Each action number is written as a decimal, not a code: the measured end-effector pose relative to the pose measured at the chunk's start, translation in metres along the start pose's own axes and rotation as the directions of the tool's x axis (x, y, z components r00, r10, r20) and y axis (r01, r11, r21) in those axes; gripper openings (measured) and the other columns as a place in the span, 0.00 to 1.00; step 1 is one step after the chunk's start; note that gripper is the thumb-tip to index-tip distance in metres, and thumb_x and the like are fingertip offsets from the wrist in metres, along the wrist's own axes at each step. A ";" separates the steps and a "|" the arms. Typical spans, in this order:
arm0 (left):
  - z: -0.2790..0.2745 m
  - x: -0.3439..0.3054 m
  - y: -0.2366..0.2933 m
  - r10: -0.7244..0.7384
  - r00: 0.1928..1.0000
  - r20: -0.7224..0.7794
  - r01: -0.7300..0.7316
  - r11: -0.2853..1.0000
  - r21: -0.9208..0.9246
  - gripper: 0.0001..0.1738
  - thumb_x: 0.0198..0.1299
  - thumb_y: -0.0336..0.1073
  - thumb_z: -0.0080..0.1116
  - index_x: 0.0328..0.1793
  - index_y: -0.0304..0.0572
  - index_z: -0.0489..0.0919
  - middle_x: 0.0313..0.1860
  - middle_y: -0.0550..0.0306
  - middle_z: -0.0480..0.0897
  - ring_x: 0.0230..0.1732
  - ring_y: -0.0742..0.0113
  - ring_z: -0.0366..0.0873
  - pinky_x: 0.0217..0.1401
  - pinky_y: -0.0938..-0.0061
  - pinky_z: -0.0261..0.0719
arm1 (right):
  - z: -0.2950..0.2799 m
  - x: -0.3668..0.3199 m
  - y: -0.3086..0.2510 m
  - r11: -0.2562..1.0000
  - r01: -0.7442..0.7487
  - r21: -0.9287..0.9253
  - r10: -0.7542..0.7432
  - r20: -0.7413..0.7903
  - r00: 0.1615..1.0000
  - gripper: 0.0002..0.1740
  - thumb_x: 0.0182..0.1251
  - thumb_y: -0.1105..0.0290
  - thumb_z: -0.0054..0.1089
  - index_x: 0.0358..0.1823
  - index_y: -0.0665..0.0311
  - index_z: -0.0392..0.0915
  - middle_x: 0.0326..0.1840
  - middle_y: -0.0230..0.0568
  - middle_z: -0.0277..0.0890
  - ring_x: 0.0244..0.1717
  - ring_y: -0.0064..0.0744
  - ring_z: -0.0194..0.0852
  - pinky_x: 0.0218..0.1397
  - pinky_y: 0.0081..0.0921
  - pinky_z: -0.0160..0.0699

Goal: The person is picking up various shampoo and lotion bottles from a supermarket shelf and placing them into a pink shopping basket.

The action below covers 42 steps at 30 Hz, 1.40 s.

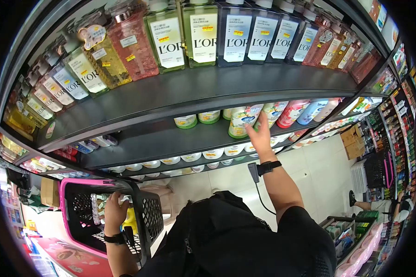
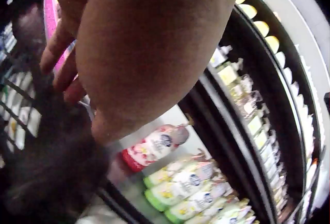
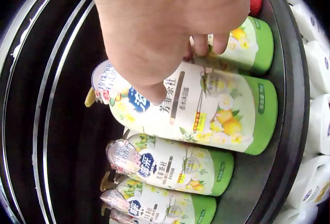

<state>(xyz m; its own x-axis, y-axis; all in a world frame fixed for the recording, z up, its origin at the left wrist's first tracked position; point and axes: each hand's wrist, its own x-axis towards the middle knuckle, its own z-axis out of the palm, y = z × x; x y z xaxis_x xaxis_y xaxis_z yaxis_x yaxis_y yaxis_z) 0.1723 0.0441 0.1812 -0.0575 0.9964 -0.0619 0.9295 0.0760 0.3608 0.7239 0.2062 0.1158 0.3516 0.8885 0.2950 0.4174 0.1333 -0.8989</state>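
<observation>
My right hand (image 1: 262, 134) is at a white pump bottle with a green base (image 1: 239, 122) on the middle shelf. In the right wrist view the thumb (image 3: 154, 94) lies across the label of this bottle (image 3: 216, 110), while the other fingers curl round its far side. The bottle's print shows yellow fruit and white flowers. My left hand (image 1: 115, 211) is over the shopping basket (image 1: 152, 217), which is black mesh with a pink rim. Its fingers (image 2: 64, 72) hang loosely curled beside the basket, with nothing visible between them. Inside the basket are clear packages and a yellow item (image 1: 130, 219).
Matching bottles (image 3: 170, 167) stand in a row, with a red-based bottle (image 1: 293, 113) and a blue one (image 1: 312, 112) farther right. Large pump bottles (image 1: 203, 34) line the upper shelf (image 1: 208, 85). White containers (image 3: 319, 126) sit below. Another person (image 1: 393, 207) is at far right.
</observation>
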 end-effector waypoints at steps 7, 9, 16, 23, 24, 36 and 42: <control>0.016 0.016 0.098 0.313 0.903 -0.293 -0.330 0.944 -0.012 0.25 0.49 0.29 0.69 0.55 0.34 0.76 0.59 0.38 0.76 0.62 0.37 0.72 0.66 0.54 0.71 | 0.023 0.007 0.011 0.994 0.059 0.094 -0.049 -0.109 0.993 0.50 0.52 0.68 0.76 0.73 0.75 0.55 0.68 0.61 0.63 0.69 0.54 0.63 0.73 0.40 0.62; 0.030 0.021 0.123 0.324 0.911 -0.254 -0.357 0.929 -0.096 0.24 0.49 0.30 0.70 0.54 0.34 0.77 0.59 0.39 0.76 0.62 0.37 0.72 0.66 0.54 0.71 | 0.023 0.007 0.003 0.998 0.058 -0.016 -0.060 -0.135 0.989 0.54 0.48 0.64 0.79 0.72 0.73 0.55 0.65 0.62 0.63 0.67 0.59 0.61 0.73 0.45 0.60; 0.054 0.029 0.201 0.399 0.907 -0.135 -0.421 0.876 -0.236 0.24 0.51 0.35 0.71 0.55 0.37 0.79 0.60 0.41 0.77 0.62 0.41 0.74 0.64 0.56 0.74 | 0.019 0.004 -0.014 0.993 -0.031 -0.110 0.027 -0.036 0.999 0.54 0.47 0.62 0.81 0.71 0.74 0.57 0.67 0.62 0.59 0.69 0.60 0.56 0.73 0.46 0.58; 0.052 0.026 0.201 0.417 0.905 -0.082 -0.425 0.878 -0.223 0.20 0.55 0.33 0.68 0.53 0.35 0.79 0.52 0.42 0.82 0.56 0.42 0.79 0.59 0.58 0.77 | 0.020 0.024 0.001 0.985 -0.025 0.169 0.003 0.130 0.992 0.48 0.45 0.67 0.82 0.65 0.74 0.61 0.57 0.55 0.76 0.57 0.48 0.77 0.62 0.37 0.74; 0.049 0.024 0.205 0.387 0.922 -0.021 -0.377 0.884 -0.276 0.20 0.55 0.33 0.68 0.53 0.35 0.79 0.52 0.43 0.82 0.55 0.42 0.79 0.59 0.58 0.78 | 0.020 0.025 0.003 0.984 -0.031 0.178 0.007 0.133 0.991 0.47 0.45 0.67 0.82 0.64 0.75 0.62 0.55 0.54 0.78 0.55 0.47 0.79 0.60 0.35 0.76; 0.052 -0.003 0.208 0.272 0.953 0.136 -0.206 0.906 -0.369 0.18 0.58 0.33 0.67 0.53 0.37 0.79 0.50 0.45 0.82 0.51 0.48 0.82 0.53 0.62 0.81 | 0.008 -0.014 -0.011 0.747 -0.420 0.516 0.084 0.552 0.829 0.41 0.47 0.82 0.75 0.64 0.70 0.62 0.57 0.44 0.77 0.58 0.34 0.78 0.64 0.33 0.77; 0.052 0.009 0.202 0.201 0.980 0.007 -0.134 0.675 -0.726 0.21 0.66 0.36 0.63 0.61 0.35 0.75 0.45 0.51 0.83 0.46 0.64 0.82 0.50 0.71 0.80 | 0.024 -0.044 -0.046 0.975 -0.155 0.161 -0.038 0.804 0.594 0.49 0.39 0.68 0.84 0.64 0.69 0.65 0.57 0.47 0.77 0.58 0.38 0.78 0.62 0.33 0.76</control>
<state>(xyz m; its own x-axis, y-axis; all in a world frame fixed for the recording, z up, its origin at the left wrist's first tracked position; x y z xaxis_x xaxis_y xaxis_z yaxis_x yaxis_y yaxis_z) 0.3790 0.0664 0.2049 0.1330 0.9911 0.0057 0.3708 -0.0551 0.9271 0.6693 0.1717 0.1361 -0.4806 0.8755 -0.0507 0.2170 0.0627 -0.9742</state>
